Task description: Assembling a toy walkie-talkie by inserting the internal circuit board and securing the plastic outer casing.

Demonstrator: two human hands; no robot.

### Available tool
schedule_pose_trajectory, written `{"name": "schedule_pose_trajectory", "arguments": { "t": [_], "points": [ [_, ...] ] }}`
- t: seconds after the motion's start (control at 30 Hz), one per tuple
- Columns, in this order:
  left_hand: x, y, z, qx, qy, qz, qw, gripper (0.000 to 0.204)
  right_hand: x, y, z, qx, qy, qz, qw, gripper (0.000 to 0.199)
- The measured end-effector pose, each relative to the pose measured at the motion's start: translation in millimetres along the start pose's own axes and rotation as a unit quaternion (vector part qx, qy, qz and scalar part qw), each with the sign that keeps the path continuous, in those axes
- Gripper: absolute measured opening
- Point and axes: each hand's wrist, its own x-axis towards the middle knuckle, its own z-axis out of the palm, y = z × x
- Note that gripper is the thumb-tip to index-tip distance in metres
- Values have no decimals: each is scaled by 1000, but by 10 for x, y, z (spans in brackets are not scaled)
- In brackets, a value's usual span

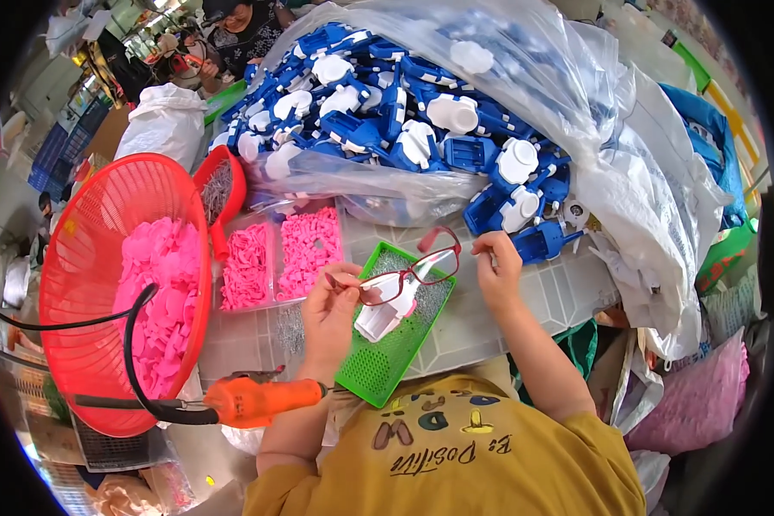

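My left hand (331, 308) grips a pair of red-framed eyeglasses (412, 270) by one side, its thumb and fingers closed. The glasses hang tilted over a green perforated tray (377, 371). In the tray lie small metal pieces and a white plastic part (378, 323) with a bit of pink at its edge, partly hidden behind the lenses. Just right of the glasses and apart from them is my right hand (497, 262), its fingers curled together with nothing visible in them. Blue and white plastic assemblies (537, 241) lie beside and beyond that hand.
A red basket (53, 292) of pink parts stands at left. Near it are a red scoop (226, 199) of metal pieces and clear boxes of small pink parts (310, 241). An orange power screwdriver (262, 401) hangs by my left forearm. A plastic bag (568, 95) surrounds the heap; a person (242, 39) is beyond.
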Motion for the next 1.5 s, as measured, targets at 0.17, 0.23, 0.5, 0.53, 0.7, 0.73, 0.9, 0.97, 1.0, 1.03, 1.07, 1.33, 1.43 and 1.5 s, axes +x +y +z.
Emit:
{"name": "schedule_pose_trajectory", "arguments": {
  "t": [0.17, 0.23, 0.5, 0.53, 0.7, 0.73, 0.9, 0.97, 1.0, 1.03, 1.07, 1.33, 1.43, 1.5],
  "points": [
    [199, 21, -5, 106, -10, 18, 994, 5, -20, -55, -13, 65, -16, 50, 997, 15],
    [255, 56, -14, 184, 1, 67, 981, 6, -20, -76, 10, 142, 5, 122, 982, 14],
    [360, 79, -36, 79, -39, 6, 996, 10, 346, -869, 57, 255, -109, 138, 951, 35],
    [386, 81, -15, 46, -61, 9, 997, 10, 395, -841, 38, 254, -107, 137, 952, 35],
    [411, 141, 89, 83, -80, 51, 992, 10, 508, -908, 29, 144, -139, 60, 978, 29],
    [391, 133, 98, 63, -66, 48, 995, 9, 525, -932, 35, 136, -132, 55, 980, 28],
    [397, 74, 131, 44, -66, 60, 995, 8, 543, -923, 39, 136, -63, -10, 989, 30],
    [414, 92, 131, 50, -66, 67, 994, 8, 527, -905, -10, 151, -58, 11, 987, 33],
    [409, 96, 129, 53, -66, 71, 994, 9, 528, -931, -44, 161, -53, 33, 985, 35],
    [401, 96, 135, 53, -65, 69, 994, 9, 533, -939, -87, 175, -69, 55, 981, 38],
    [389, 95, 147, 48, -60, 76, 994, 9, 502, -887, -101, 174, -70, 57, 981, 38],
    [435, 74, 140, 114, -66, 74, 989, 10, 404, -764, -70, 259, -169, 140, 941, 44],
    [422, 78, 141, 90, -62, 92, 990, 11, 422, -876, -66, 183, -61, 86, 977, 43],
    [419, 103, 134, 87, -55, 92, 990, 10, 531, -1036, -215, 227, 15, 66, 971, 37]
  ]
}}
